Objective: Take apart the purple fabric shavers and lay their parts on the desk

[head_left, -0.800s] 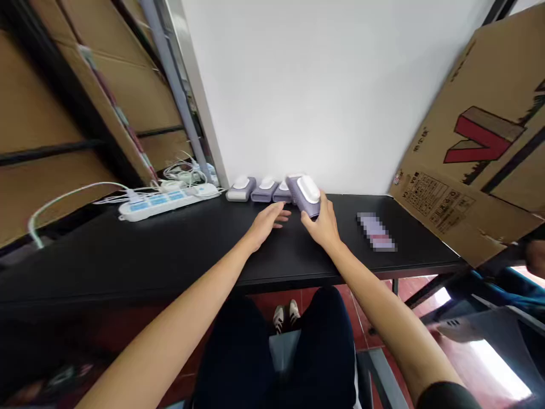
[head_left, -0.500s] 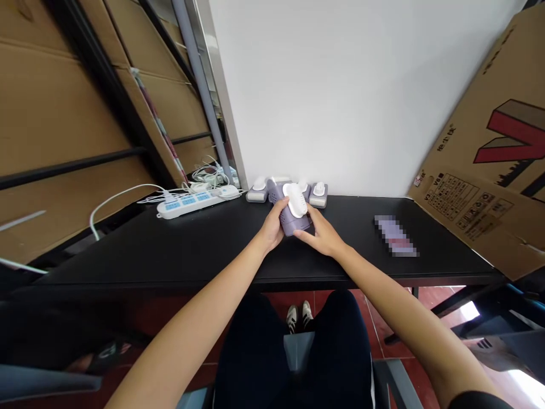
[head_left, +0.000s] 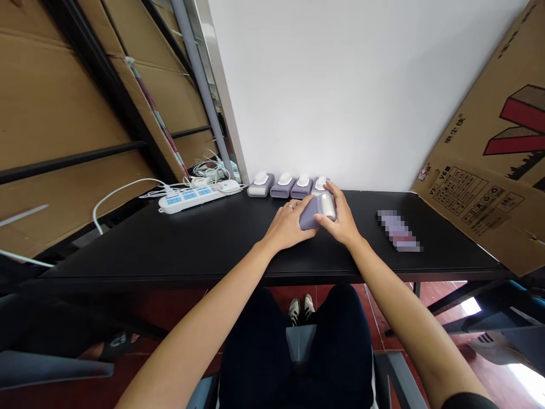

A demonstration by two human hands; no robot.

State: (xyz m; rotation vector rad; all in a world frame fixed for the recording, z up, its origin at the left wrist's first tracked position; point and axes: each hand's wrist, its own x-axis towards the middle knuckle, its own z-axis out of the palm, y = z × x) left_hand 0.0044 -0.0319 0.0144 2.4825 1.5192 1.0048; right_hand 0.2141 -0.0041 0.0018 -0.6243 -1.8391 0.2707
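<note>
Between my two hands, just over the black table, is a small purple-grey device (head_left: 310, 213) with a rounded white end on its right. My left hand (head_left: 284, 227), a ring on one finger, wraps the purple-grey body from the left. The white end is gripped by my right hand (head_left: 344, 220), thumb in front and fingers behind. Beyond them, several similar purple-grey devices (head_left: 281, 187) with white oval tops stand in a row against the wall. The rightmost of these (head_left: 320, 184) is partly behind my right fingers.
A white power strip (head_left: 187, 200) with blue sockets and tangled cables lies at the back left of the black table (head_left: 204, 244). At right is a pixelated flat object (head_left: 398, 230). A large cardboard box (head_left: 481, 187) leans beside the table's right end.
The held device has turned over, so its white oval face no longer shows, and has shifted right. My left hand now covers it from above. The row behind shows more fully.
</note>
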